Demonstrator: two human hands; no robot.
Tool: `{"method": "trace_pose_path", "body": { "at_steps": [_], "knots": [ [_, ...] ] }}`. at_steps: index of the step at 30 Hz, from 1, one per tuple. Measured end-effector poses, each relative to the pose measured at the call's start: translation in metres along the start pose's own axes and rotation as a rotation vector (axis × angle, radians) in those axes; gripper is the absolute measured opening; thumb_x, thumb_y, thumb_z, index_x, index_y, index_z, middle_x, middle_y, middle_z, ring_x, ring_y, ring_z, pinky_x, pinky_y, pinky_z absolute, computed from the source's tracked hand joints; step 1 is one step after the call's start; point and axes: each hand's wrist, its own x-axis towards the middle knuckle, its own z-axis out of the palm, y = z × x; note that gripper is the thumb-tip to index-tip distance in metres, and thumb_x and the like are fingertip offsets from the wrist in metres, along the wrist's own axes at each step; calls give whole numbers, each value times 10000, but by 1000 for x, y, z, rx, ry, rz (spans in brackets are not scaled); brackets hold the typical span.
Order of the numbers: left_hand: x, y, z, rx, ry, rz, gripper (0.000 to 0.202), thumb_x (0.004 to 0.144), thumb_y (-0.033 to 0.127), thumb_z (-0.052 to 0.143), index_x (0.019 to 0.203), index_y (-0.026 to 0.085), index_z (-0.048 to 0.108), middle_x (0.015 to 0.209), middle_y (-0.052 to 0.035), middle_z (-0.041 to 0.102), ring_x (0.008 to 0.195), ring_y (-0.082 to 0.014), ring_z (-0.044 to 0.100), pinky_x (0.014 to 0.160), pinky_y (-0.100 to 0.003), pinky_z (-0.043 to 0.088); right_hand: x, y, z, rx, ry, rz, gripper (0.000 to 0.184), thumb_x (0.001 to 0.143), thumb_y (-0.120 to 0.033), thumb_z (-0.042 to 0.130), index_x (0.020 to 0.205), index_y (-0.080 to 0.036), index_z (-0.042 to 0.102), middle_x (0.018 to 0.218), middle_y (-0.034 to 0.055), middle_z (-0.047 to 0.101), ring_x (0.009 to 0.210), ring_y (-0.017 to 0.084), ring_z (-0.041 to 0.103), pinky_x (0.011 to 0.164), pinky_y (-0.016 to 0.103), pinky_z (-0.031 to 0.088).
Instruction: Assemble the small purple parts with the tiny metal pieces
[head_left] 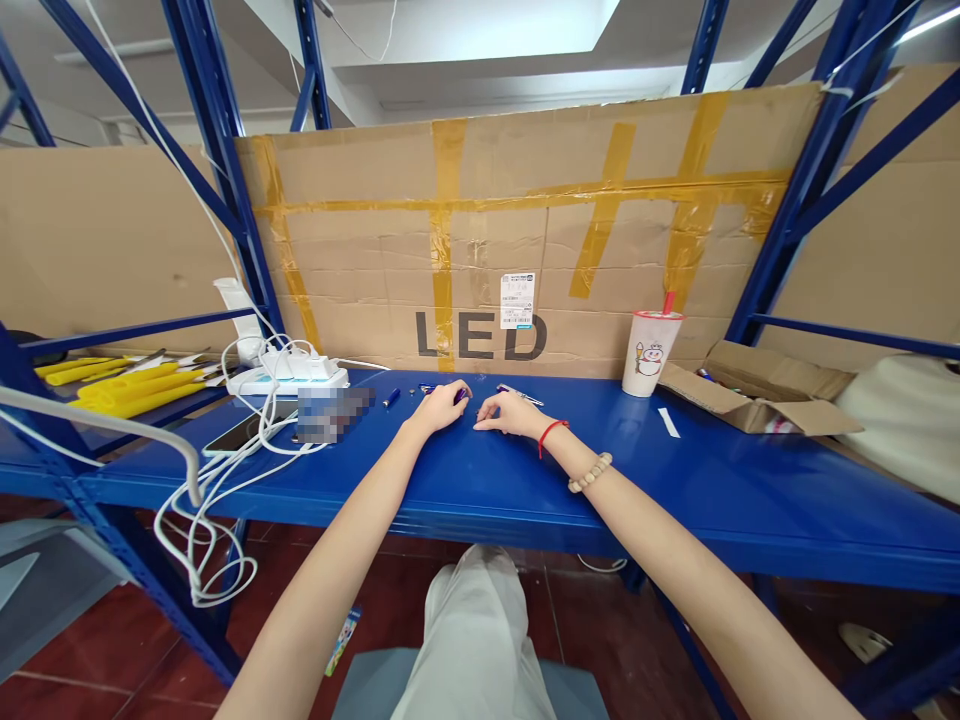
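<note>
My left hand (441,408) is closed around a short dark blue pen part (460,396), which shows at the fingertips above the blue tabletop (465,480). Just to its right, my right hand (510,412) has its thumb and fingers pinched together low over the table; whatever lies between them is too small to make out. Behind the right fingers is a thin silvery pen-like piece (531,399). A dark blue cap-like piece (391,397) lies left of my left hand, and another small dark piece (427,387) rests behind that hand.
To the left, a white power strip (289,376) with tangled cables (201,540) sits by a phone (238,436) and yellow-handled tools (142,390). On the right stand a drink cup (649,355), a paper strip (669,422) and an open cardboard box (757,390). Cardboard (360,270) walls the back.
</note>
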Motion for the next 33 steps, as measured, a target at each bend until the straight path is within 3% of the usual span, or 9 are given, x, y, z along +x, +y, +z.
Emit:
{"method": "trace_pose_path", "body": {
  "at_steps": [6, 12, 18, 25, 33],
  "knots": [
    [-1, 0, 0, -7, -1, 4, 190, 811, 175, 443, 952, 198, 568, 773, -21, 646, 752, -171, 607, 697, -262, 465, -2, -5, -4, -72, 75, 14, 260, 674, -443, 698, 718, -188, 673, 696, -7, 660, 648, 119, 610, 541, 176, 410],
    [0, -1, 1, -25, -7, 22, 172, 818, 192, 441, 936, 192, 567, 741, -17, 641, 719, -165, 607, 688, -259, 468, -1, 0, -1, -55, 53, -21, 262, 719, -446, 661, 766, -188, 674, 734, -20, 666, 443, 63, 545, 503, 174, 411],
    [0, -3, 2, -41, -4, 24, 172, 805, 178, 452, 929, 200, 569, 731, -11, 637, 722, -166, 605, 701, -266, 465, 3, 7, 3, -50, 40, -94, 123, 780, -294, 631, 846, -198, 671, 783, -37, 663, 434, 39, 535, 560, 163, 428],
    [-1, -1, 4, -86, 11, 30, 173, 801, 176, 453, 925, 195, 571, 710, -4, 630, 706, -159, 601, 718, -268, 464, 0, 2, 2, -120, 67, -102, 115, 819, -223, 576, 881, -213, 672, 802, -34, 654, 441, 46, 524, 575, 184, 433],
    [1, 4, 8, -230, -40, 100, 162, 811, 240, 484, 914, 162, 582, 598, 19, 602, 583, -134, 596, 639, -235, 469, -5, -9, -6, -235, 341, 13, 115, 831, -248, 556, 842, -229, 669, 919, 14, 633, 836, 163, 571, 650, 232, 396]
  ]
}}
